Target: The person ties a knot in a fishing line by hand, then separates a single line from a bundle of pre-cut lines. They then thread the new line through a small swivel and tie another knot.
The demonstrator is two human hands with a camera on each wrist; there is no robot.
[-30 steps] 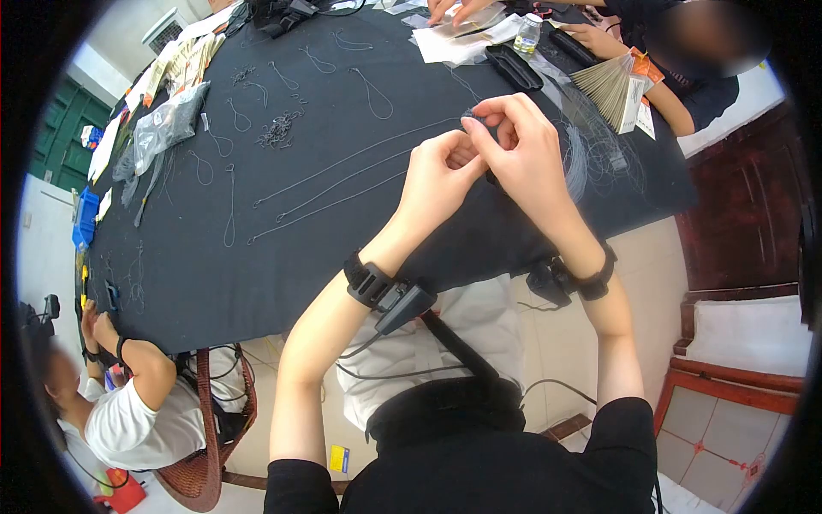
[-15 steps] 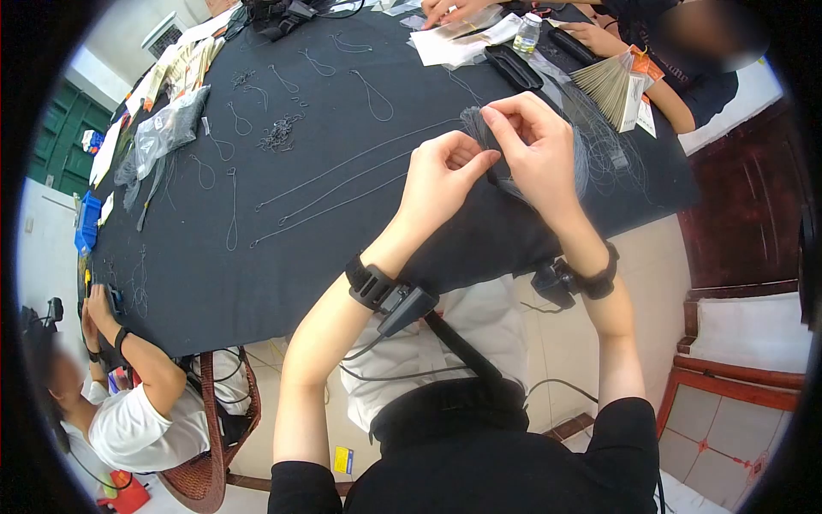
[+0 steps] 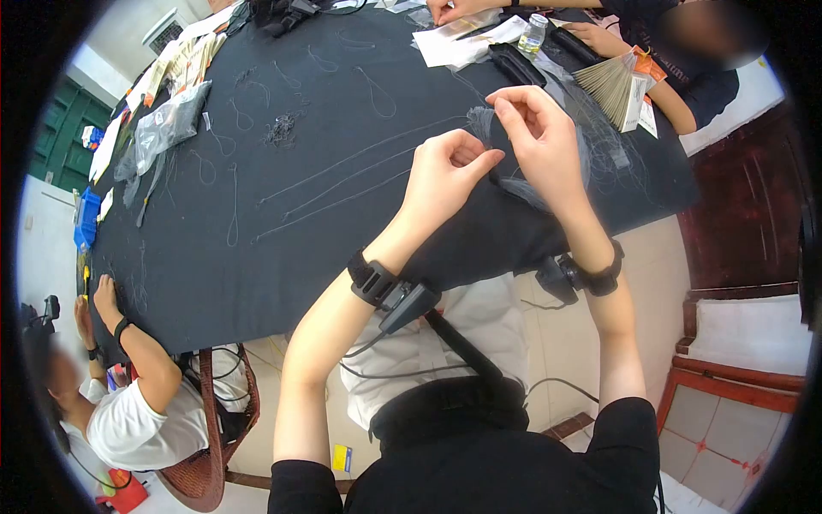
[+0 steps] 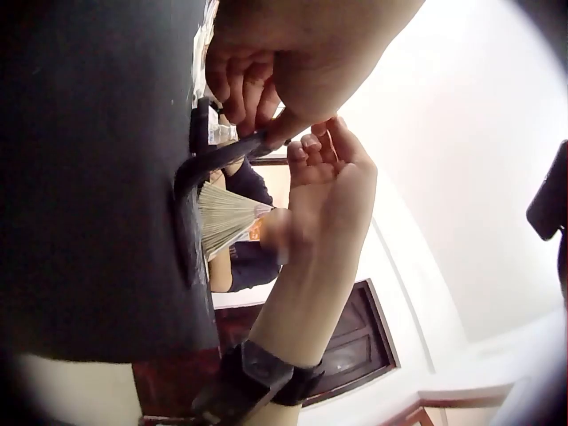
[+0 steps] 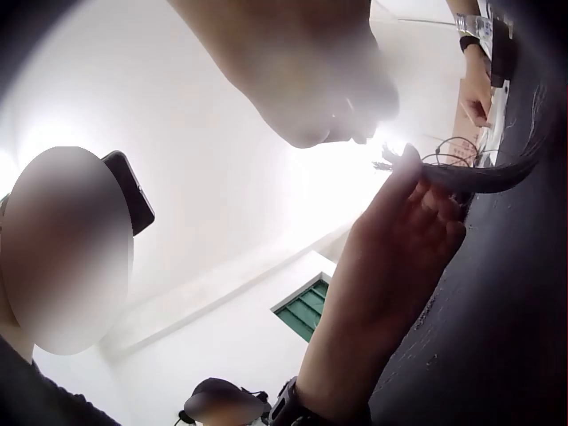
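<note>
Both my hands work above the black table cloth (image 3: 257, 257). My left hand (image 3: 492, 159) pinches a bundle of thin grey wire strands (image 3: 521, 190) between thumb and forefinger. In the left wrist view the bundle (image 4: 213, 167) shows as a dark curved band under my left hand (image 4: 275, 133). My right hand (image 3: 503, 98) sits just above and to the right. Its thumb and forefinger are closed on the frayed upper end of the strands (image 3: 479, 124). The right wrist view shows the bundle (image 5: 479, 175) lying across my left hand's fingers (image 5: 404, 222).
Long single wires (image 3: 342, 184) and wire loops (image 3: 377, 90) lie on the cloth, with a pile of small parts (image 3: 278, 130) and a plastic bag (image 3: 167, 124). Far side: a fan of cards (image 3: 608, 81), a black tray (image 3: 514, 64), a small bottle (image 3: 533, 32). Other people sit at lower left (image 3: 128, 403) and upper right (image 3: 685, 94).
My hands, first pressed together, have drawn apart. The right hand moved up and right, pulling the grey strands out into view. The person at lower left shifted an arm.
</note>
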